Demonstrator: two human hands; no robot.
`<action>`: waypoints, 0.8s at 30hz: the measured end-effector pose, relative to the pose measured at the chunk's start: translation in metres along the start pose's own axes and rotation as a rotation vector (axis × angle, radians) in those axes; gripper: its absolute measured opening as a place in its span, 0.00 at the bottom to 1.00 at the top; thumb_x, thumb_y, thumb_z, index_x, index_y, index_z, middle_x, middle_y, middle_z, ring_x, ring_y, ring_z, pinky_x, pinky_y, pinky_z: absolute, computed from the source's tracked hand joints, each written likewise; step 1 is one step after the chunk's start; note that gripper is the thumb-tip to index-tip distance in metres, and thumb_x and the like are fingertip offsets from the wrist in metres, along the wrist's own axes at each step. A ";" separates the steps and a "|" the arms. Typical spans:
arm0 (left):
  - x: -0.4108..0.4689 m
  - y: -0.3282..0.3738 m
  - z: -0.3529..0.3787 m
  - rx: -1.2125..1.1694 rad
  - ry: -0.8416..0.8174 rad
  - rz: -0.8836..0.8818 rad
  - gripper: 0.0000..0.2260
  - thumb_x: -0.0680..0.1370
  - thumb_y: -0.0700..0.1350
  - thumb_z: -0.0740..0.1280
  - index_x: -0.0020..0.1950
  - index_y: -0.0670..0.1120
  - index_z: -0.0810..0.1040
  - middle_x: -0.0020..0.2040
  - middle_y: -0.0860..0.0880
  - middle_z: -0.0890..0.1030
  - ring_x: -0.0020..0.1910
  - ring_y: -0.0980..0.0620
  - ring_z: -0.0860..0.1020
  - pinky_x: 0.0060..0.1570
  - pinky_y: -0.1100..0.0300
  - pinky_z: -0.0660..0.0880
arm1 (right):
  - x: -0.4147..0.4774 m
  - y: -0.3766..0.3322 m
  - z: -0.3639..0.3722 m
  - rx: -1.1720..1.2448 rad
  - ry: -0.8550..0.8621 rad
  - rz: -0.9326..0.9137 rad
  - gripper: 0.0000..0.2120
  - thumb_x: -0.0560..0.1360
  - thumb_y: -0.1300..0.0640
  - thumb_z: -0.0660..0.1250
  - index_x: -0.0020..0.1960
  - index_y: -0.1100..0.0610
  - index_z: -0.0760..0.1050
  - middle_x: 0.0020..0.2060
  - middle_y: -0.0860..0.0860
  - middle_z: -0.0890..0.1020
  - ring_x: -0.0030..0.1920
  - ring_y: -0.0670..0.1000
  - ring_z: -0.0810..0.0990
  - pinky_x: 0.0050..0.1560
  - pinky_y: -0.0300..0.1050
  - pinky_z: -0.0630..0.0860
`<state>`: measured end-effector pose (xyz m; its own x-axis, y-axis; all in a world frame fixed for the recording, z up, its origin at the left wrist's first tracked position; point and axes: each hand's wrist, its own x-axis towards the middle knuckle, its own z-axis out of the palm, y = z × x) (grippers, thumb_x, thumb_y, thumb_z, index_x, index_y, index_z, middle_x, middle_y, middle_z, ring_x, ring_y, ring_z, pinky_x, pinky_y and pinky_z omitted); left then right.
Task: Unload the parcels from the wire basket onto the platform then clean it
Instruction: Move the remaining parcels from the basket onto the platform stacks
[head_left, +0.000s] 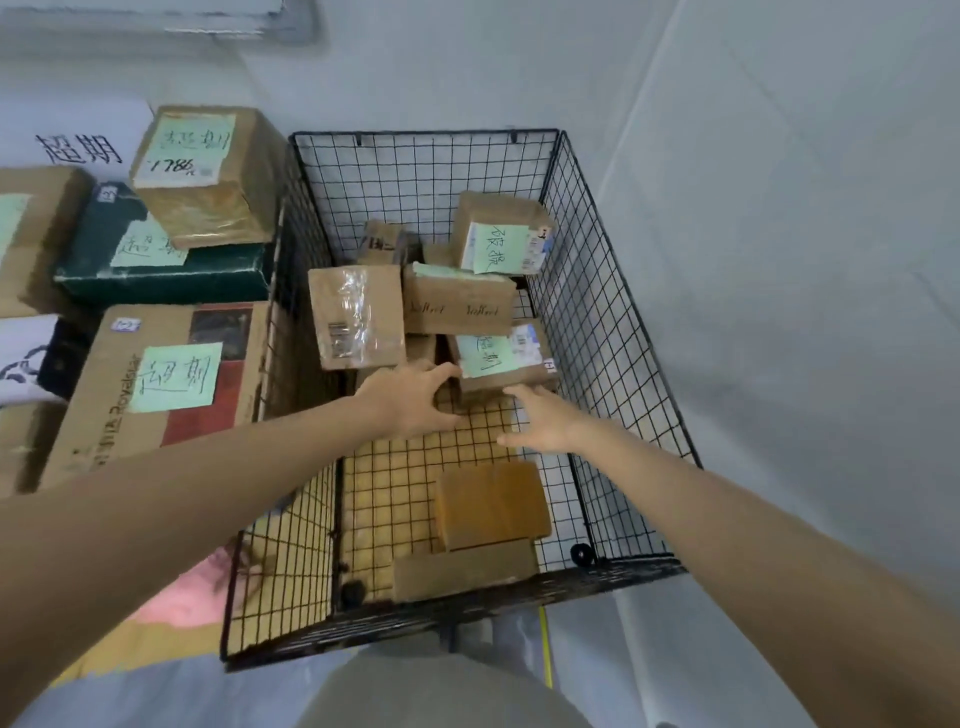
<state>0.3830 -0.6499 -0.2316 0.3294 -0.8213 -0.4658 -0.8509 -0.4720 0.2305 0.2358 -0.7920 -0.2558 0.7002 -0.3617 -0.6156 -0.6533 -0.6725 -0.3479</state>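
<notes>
Both arms reach down into the wire basket (597, 312). The left hand (415, 402), its fingers spread and loosely bent, touches the near left corner of a green-noted parcel (506, 364). The right hand (543, 423), fingers straight and apart, meets its near edge. Neither hand grips it. It lies mid-basket by the right wall, with other parcels (358, 317) behind it and two plain parcels (491, 506) nearer. Labelled boxes (171, 379) are stacked outside on the left.

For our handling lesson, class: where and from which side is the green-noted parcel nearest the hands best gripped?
Grip the parcel by its left and right side faces, one hand each, reaching in from the near side over bare basket floor: it lies label-up, with other parcels packed behind.
</notes>
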 end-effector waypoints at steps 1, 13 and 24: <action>0.005 -0.001 0.006 -0.007 -0.036 -0.009 0.34 0.77 0.66 0.62 0.78 0.55 0.56 0.75 0.45 0.66 0.67 0.44 0.73 0.61 0.49 0.74 | 0.003 0.004 0.005 0.004 -0.026 0.013 0.40 0.77 0.46 0.70 0.80 0.52 0.52 0.79 0.56 0.57 0.77 0.59 0.60 0.75 0.59 0.62; 0.021 0.006 0.087 -0.229 -0.452 -0.060 0.34 0.75 0.58 0.71 0.77 0.55 0.59 0.74 0.43 0.67 0.70 0.41 0.68 0.67 0.46 0.69 | 0.014 0.025 0.039 0.008 -0.354 0.156 0.40 0.76 0.47 0.71 0.80 0.53 0.52 0.78 0.55 0.60 0.76 0.57 0.62 0.75 0.54 0.62; 0.019 0.014 0.098 -0.628 -0.436 -0.244 0.28 0.75 0.41 0.73 0.71 0.51 0.66 0.66 0.41 0.69 0.48 0.46 0.77 0.34 0.63 0.77 | 0.019 0.022 0.045 0.296 -0.461 0.308 0.37 0.77 0.62 0.69 0.79 0.51 0.54 0.76 0.60 0.61 0.70 0.66 0.68 0.64 0.64 0.74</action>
<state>0.3370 -0.6409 -0.3206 0.1766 -0.5333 -0.8273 -0.3434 -0.8211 0.4559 0.2223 -0.7842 -0.3075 0.3136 -0.1503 -0.9376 -0.9035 -0.3509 -0.2459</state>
